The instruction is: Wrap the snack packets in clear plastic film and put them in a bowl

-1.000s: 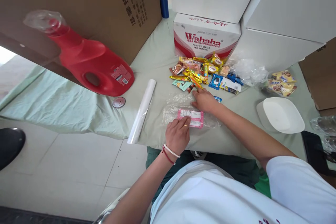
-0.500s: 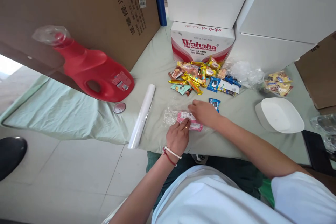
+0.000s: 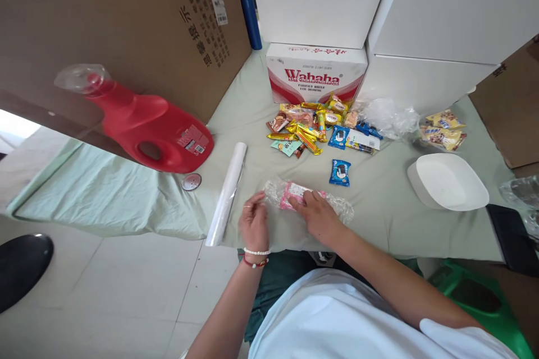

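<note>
Left of the Wahaha box [image 3: 315, 76] you have a red bottle [image 3: 160, 134] leaning askew, and nearer you than that box, off to its left, a small round disc [image 3: 191, 182] and a white roll [image 3: 227, 193] lying slantwise on the bench [image 3: 379, 230]. Your left hand [image 3: 255, 224] comes next, on your side of the box and just beyond its left edge. That grip is narrow, thumb and fingertips drawn together at the film's left end; you can't tell from here whether they pinch it.

The pink pack [image 3: 289, 194] lies flat on the bench, well in front of the box. You see a small oblong with bright pink edges and a paler, printed upper face, the print too small to read. Clear film [image 3: 343, 207] surrounds it, crinkled and glossy, bunched into loose puckered ends that stick out past the pack on both sides. Your right hand [image 3: 318, 216] covers part of the upper face, one digit reaching out along the near side and the others bent on top. It touches the pack, but you can't tell whether that grip clasps anything.

In front of the box's right half sits a blue packet [image 3: 339, 173]; farther right and nearer you than the box is a white bowl [image 3: 429, 190].
</note>
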Motion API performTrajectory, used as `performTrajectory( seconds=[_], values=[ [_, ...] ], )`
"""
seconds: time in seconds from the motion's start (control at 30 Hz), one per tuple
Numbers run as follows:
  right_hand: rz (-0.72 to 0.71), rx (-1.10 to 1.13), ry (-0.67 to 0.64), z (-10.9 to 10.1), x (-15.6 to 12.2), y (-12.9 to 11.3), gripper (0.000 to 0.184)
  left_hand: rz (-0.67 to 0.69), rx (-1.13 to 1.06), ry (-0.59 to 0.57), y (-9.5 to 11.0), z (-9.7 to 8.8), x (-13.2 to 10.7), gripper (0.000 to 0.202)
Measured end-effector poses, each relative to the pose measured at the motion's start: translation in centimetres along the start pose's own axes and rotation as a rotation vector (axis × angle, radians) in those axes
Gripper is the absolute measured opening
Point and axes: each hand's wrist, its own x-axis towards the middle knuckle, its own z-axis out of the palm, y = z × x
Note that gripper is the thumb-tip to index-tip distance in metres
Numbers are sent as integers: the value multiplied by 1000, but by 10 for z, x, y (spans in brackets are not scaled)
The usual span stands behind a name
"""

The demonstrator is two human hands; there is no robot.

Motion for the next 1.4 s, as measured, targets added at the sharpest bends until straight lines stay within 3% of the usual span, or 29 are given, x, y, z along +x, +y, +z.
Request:
performTrajectory(
  seconds=[0.07, 0.1, 0.23, 0.37, 0.43, 0.5, 0.57, 0.67, 0.77, 0.83, 0.93, 1.0, 1.1, 1.17, 1.27, 1.4],
  values=[
    [13, 0, 11, 2, 0, -3, 65, -57, 176, 213, 2, -6, 7, 37],
    [19, -1, 15, 3, 0, -4, 65, -69, 281, 261, 4, -7, 10, 43],
    [41, -10, 11, 5, 0, -9, 63, -136, 490, 178, 17, 5, 19, 69],
    [46, 0, 14, 4, -3, -12, 62, -237, 380, 142, 30, 24, 30, 101],
    [46, 3, 16, 4, -4, -12, 63, -302, 302, 124, 34, 29, 37, 100],
    [48, 3, 24, 4, -4, -13, 63, -320, 239, 97, 36, 30, 42, 79],
    [51, 6, 42, 5, -4, -13, 63, -235, 180, 71, 38, 32, 40, 53],
    [37, 29, 69, 10, -5, -13, 58, 79, 175, -40, 38, 34, 26, 25],
    [20, 96, 77, 12, -11, -7, 44, 393, 341, -194, 37, 35, 4, 28],
    [-14, 203, 88, 9, -17, 0, 40, 499, 486, -237, 36, 32, -9, 31],
    [-1, 402, 129, -5, -28, 15, 39, 599, 668, -266, 33, 27, -28, 35],
    [165, 392, 228, -14, -33, 25, 37, 657, 749, -261, 30, 28, -39, 47],
    [430, 187, 320, -18, -40, 38, 48, 704, 809, -216, 21, 35, -50, 58],
    [482, 116, 237, -17, -47, 46, 46, 717, 809, -207, 15, 41, -52, 59],
    [523, 220, 93, -19, -54, 54, 20, 708, 808, -224, 11, 46, -49, 58],
    [512, 403, 115, -39, -38, 50, 14, 711, 833, -265, 9, 47, -46, 55]
  ],
)
